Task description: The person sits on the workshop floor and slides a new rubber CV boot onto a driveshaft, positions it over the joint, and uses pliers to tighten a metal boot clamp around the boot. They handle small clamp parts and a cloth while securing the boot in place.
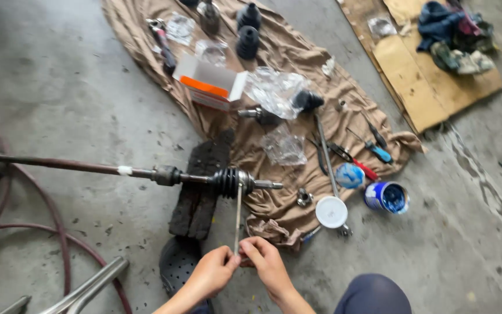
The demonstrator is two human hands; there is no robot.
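Bare grey concrete floor (59, 87) carries everything, stained and dusty, with a dull red hose (47, 227) looping at the left edge. Nearest me, the left hand (211, 272) and the right hand (267, 263) meet, fingers pinched shut on the near end of a thin pale band (238, 215), which looks like a flat clamp strap: light, springy, probably sharp at the edges, so gripping it at the tail as they do seems sensible. It runs almost straight away from the person, up to the black ribbed rubber boot (226, 181) on the drive shaft (88, 167), and seems to wrap it there. That shaft looks heavy, stiff steel, likely greasy; its long axis lies left to right across the floor, the splined stub pointing right, resting over a dark rough block (200, 192). The boot itself would be soft and slippery. Beyond lies a brown cloth (297, 52) strewn with pliers (352, 158), a blue screwdriver (373, 146), a blue tin (387, 197), its white lid (331, 211), clear bags and a white and orange box (210, 81); cardboard (413, 75) with rags lies farthest.
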